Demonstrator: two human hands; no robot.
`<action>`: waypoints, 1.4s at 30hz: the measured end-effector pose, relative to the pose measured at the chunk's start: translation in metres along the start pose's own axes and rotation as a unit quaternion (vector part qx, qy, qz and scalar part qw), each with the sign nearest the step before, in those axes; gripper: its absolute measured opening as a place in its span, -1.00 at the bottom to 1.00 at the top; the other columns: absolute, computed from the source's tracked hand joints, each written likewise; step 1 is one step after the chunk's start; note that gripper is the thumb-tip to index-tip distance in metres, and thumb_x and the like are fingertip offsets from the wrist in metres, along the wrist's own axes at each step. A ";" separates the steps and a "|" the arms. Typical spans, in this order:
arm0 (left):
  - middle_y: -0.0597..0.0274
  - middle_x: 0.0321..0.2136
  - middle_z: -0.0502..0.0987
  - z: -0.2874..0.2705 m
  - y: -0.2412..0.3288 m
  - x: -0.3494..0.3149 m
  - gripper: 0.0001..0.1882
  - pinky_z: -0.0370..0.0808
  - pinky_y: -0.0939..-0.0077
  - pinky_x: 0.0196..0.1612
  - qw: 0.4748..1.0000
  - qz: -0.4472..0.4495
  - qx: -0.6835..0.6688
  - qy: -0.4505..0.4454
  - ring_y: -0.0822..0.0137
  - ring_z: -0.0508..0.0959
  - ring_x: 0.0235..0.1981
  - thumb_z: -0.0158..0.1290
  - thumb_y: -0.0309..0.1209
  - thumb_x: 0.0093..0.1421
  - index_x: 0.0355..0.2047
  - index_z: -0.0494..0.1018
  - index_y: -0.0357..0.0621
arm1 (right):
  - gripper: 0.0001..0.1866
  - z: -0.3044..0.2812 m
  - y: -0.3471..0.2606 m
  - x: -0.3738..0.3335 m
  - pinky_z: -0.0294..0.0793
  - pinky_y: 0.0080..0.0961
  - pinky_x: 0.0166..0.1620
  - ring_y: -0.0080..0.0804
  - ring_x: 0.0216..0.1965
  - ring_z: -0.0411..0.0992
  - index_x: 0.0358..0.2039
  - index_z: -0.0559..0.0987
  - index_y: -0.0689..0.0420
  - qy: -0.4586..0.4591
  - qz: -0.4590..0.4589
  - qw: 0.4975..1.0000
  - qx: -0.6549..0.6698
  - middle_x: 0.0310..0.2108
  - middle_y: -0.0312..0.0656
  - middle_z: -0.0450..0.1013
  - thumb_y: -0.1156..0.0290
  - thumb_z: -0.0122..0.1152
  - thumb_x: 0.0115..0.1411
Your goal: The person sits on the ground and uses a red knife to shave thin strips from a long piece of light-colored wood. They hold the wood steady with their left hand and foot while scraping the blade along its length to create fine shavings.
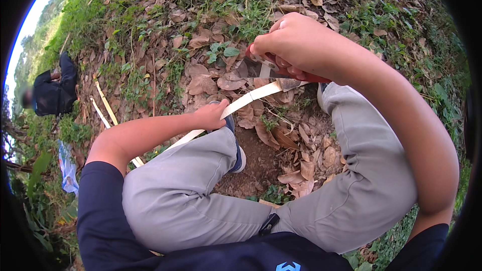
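One pale strip of split wood or bamboo is being worked, and one knife with a red handle is being used on it. Two more pale sticks are lying on the ground, well beyond the left fingers toward the person's left. Two hands are being seen, both the person's own. One other person in dark clothes is crouching far off past the sticks.

The left hand is being kept curled tight around the strip, fingers closed on it, with the strip running out both sides of the fist: up toward the knife and down past the grey trouser knee. The right hand is being held in a closed fist on the red handle, fingers wrapped fully, no gap showing. The blade is being pressed at the strip's far end, just below the right fingers; the exact contact spot cannot be told, since it is partly hidden by the fist.

One dark shoe is being seen just beneath the left fingers. Dry brown leaves and bare soil are lying under the strip, between the two knees.
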State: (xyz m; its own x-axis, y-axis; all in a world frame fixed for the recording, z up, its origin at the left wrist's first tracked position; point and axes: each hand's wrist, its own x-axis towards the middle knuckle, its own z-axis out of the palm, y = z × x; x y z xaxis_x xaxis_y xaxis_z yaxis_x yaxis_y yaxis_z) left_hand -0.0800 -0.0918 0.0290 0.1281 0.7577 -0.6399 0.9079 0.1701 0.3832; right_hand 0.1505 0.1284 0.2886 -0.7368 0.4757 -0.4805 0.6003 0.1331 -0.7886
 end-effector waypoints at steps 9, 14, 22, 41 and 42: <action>-0.27 -0.20 0.63 -0.020 0.012 0.024 -0.40 0.56 -0.03 0.00 0.995 -0.035 0.032 -0.089 -0.22 0.64 -0.11 0.10 -0.04 0.21 0.11 0.37 -0.22 | -0.64 0.000 -0.009 -0.012 0.50 -0.53 -0.58 -0.54 -0.72 0.44 -0.59 0.49 0.21 -0.041 0.080 0.993 0.071 -0.68 -0.32 0.40 0.28 0.10 0.31; -0.21 -0.19 0.64 -0.022 0.012 0.031 -0.39 0.57 -0.01 0.00 0.993 -0.043 0.028 -0.103 -0.15 0.65 -0.12 0.07 0.02 0.24 0.11 0.40 -0.20 | -0.64 0.000 -0.005 -0.013 0.59 -0.49 -0.53 -0.51 -0.70 0.47 -0.54 0.50 0.23 -0.036 0.093 0.990 0.101 -0.66 -0.32 0.41 0.25 0.10 0.33; -0.15 -0.13 0.64 -0.021 0.015 0.022 -0.40 0.56 0.00 0.03 0.994 -0.050 0.046 -0.089 -0.11 0.64 -0.06 0.02 0.01 0.30 0.17 0.38 -0.16 | -0.64 -0.004 -0.006 -0.018 0.58 -0.52 -0.56 -0.52 -0.72 0.46 -0.51 0.48 0.25 -0.021 0.089 0.983 0.157 -0.66 -0.31 0.40 0.25 0.12 0.34; -0.19 -0.22 0.66 -0.019 0.014 0.021 -0.50 0.57 0.00 -0.02 0.997 -0.057 -0.007 -0.045 -0.13 0.66 -0.15 0.05 -0.10 0.21 0.03 0.51 -0.20 | -0.63 0.025 -0.002 -0.018 0.62 -0.42 -0.55 -0.46 -0.72 0.47 -0.57 0.46 0.23 0.022 0.134 0.972 0.191 -0.68 -0.25 0.41 0.27 0.08 0.34; -0.18 -0.22 0.66 -0.020 0.014 0.020 -0.50 0.57 0.01 -0.02 0.997 -0.063 -0.019 -0.043 -0.12 0.66 -0.15 0.05 -0.10 0.20 0.02 0.52 -0.18 | -0.63 0.024 0.000 -0.018 0.62 -0.42 -0.55 -0.46 -0.73 0.47 -0.57 0.46 0.23 0.019 0.130 0.974 0.187 -0.68 -0.25 0.41 0.27 0.09 0.34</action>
State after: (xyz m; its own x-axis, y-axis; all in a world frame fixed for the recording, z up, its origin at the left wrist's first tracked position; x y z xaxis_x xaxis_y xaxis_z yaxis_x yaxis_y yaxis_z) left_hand -0.0726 -0.0618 0.0354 0.0486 0.6725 -0.7385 0.9037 0.2852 0.3193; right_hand 0.1558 0.0986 0.2878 -0.5586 0.4831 -0.6742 0.6054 -0.3182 -0.7296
